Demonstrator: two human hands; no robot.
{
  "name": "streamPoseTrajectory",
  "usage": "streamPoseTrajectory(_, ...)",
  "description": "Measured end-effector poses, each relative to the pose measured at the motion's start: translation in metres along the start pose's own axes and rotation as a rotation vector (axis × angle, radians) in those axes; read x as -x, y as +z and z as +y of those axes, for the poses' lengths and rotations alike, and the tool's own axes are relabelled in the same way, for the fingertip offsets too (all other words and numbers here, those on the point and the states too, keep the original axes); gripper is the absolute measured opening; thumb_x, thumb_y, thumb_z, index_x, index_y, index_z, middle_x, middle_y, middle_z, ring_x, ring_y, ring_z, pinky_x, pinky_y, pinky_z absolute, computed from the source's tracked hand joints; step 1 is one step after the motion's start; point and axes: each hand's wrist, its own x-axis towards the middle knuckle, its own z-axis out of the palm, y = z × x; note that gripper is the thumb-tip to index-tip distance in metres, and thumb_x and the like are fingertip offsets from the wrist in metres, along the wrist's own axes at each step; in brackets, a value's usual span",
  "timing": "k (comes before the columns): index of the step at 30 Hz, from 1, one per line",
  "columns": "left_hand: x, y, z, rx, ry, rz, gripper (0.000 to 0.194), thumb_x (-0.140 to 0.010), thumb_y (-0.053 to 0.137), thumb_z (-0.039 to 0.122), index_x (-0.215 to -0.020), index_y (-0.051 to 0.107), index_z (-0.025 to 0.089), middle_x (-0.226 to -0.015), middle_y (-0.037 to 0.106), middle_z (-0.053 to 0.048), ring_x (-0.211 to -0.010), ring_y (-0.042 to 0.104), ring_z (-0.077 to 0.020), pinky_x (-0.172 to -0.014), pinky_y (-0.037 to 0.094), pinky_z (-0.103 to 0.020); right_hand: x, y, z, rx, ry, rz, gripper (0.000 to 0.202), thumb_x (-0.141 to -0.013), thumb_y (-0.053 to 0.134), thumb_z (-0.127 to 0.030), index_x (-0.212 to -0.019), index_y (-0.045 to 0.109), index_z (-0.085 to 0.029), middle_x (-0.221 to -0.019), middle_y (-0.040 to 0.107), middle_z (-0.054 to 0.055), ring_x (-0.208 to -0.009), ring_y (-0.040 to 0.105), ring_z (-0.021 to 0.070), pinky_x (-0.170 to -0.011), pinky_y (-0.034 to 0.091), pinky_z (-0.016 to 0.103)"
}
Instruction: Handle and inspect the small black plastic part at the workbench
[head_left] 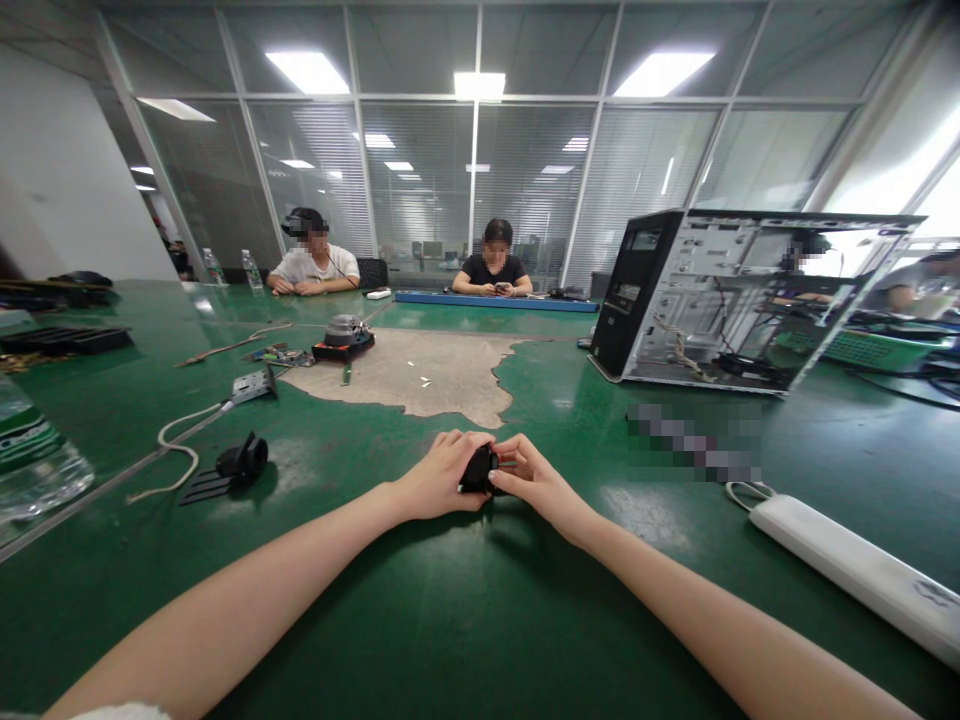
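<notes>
A small black plastic part [475, 474] is held just above the green table, near the middle of the head view. My left hand [442, 474] wraps round it from the left, its fingers over the far side. From the right, my right hand [534, 478] pinches the part's edge between thumb and fingers. Which kind of part it is I cannot make out, since the fingers cover much of it. To the left lies another black plastic piece [243, 457] with a round end and flat slats.
A computer case [637, 300] with an open side stands at the right. A white power strip [847, 560] lies at front right, a water bottle [37, 460] at far left. Cables, a metal bracket [253, 384] and a fan-like unit [343, 338] lie beyond. Two people sit across the table.
</notes>
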Motion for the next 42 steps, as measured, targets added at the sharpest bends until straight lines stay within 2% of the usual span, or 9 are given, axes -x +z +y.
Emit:
streamPoseTrajectory(7, -0.001, 0.003, 0.0, 0.03, 0.008, 0.027, 0.06, -0.065, 0.06, 0.025, -0.116, 0.029, 0.022, -0.112, 0.046, -0.005, -0.099, 0.044, -0.0223, -0.09, 0.03, -0.037, -0.003, -0.003, 0.007, 0.071, 0.041, 0.049, 0.032, -0.07, 0.062, -0.036, -0.094, 0.045, -0.022, -0.09, 0.052, 0.0, -0.079, 0.055, 0.0132, -0.076, 0.044, 0.032)
streamPoseTrajectory(14, -0.001, 0.003, 0.002, 0.055, 0.01, 0.036, 0.06, -0.06, 0.059, 0.019, -0.113, 0.031, 0.022, -0.108, 0.048, -0.004, -0.099, 0.045, -0.0218, -0.091, 0.03, -0.037, 0.0, 0.0, -0.001, 0.031, 0.015, 0.007, 0.04, -0.061, 0.071, -0.032, -0.086, 0.042, -0.022, -0.089, 0.052, -0.001, -0.084, 0.055, 0.0145, -0.08, 0.043, 0.034)
streamPoseTrajectory(20, -0.002, 0.007, 0.002, 0.072, 0.016, 0.061, 0.061, -0.06, 0.058, 0.019, -0.114, 0.03, 0.022, -0.11, 0.047, -0.004, -0.101, 0.044, -0.0221, -0.093, 0.029, -0.038, -0.002, -0.001, 0.005, 0.045, 0.01, 0.038, 0.029, -0.071, 0.06, -0.038, -0.086, 0.043, -0.022, -0.087, 0.052, 0.0, -0.08, 0.056, 0.0134, -0.076, 0.045, 0.033)
streamPoseTrajectory(24, -0.002, 0.007, 0.002, 0.086, -0.002, 0.063, 0.061, -0.059, 0.057, 0.018, -0.114, 0.03, 0.021, -0.11, 0.047, -0.004, -0.102, 0.044, -0.022, -0.093, 0.03, -0.038, -0.003, -0.001, 0.009, 0.116, -0.024, 0.057, 0.033, -0.07, 0.061, -0.036, -0.094, 0.042, -0.022, -0.09, 0.051, 0.001, -0.085, 0.054, 0.0153, -0.077, 0.045, 0.035)
streamPoseTrajectory(27, -0.001, 0.006, 0.003, 0.089, -0.001, 0.062, 0.06, -0.059, 0.057, 0.016, -0.114, 0.031, 0.021, -0.109, 0.047, -0.005, -0.102, 0.043, -0.0219, -0.093, 0.03, -0.038, -0.002, -0.001, 0.007, 0.182, -0.041, 0.075, 0.032, -0.069, 0.062, -0.033, -0.092, 0.043, -0.02, -0.093, 0.051, 0.003, -0.09, 0.053, 0.0167, -0.081, 0.045, 0.036)
streamPoseTrajectory(33, -0.001, 0.005, 0.003, 0.082, 0.017, 0.052, 0.064, -0.058, 0.058, 0.016, -0.115, 0.029, 0.021, -0.111, 0.046, -0.005, -0.103, 0.043, -0.0224, -0.094, 0.029, -0.038, 0.002, -0.002, 0.004, 0.113, -0.086, -0.031, 0.032, -0.066, 0.066, -0.029, -0.085, 0.041, -0.022, -0.093, 0.051, 0.0, -0.085, 0.056, 0.014, -0.079, 0.046, 0.033)
streamPoseTrajectory(38, -0.001, 0.004, 0.005, 0.078, 0.018, 0.062, 0.065, -0.06, 0.057, 0.017, -0.118, 0.027, 0.022, -0.111, 0.047, -0.005, -0.103, 0.043, -0.0226, -0.094, 0.029, -0.039, -0.001, -0.003, 0.007, 0.121, -0.071, 0.032, 0.024, -0.072, 0.059, -0.036, -0.082, 0.044, -0.021, -0.087, 0.052, -0.001, -0.078, 0.055, 0.0119, -0.075, 0.046, 0.03)
streamPoseTrajectory(42, -0.002, 0.004, 0.006, 0.078, 0.013, 0.06, 0.061, -0.061, 0.057, 0.017, -0.115, 0.031, 0.022, -0.109, 0.048, -0.004, -0.101, 0.044, -0.0223, -0.092, 0.03, -0.039, -0.004, -0.003, 0.01, 0.158, -0.055, 0.077, 0.028, -0.071, 0.061, -0.036, -0.088, 0.044, -0.021, -0.089, 0.052, 0.002, -0.085, 0.054, 0.015, -0.077, 0.046, 0.033)
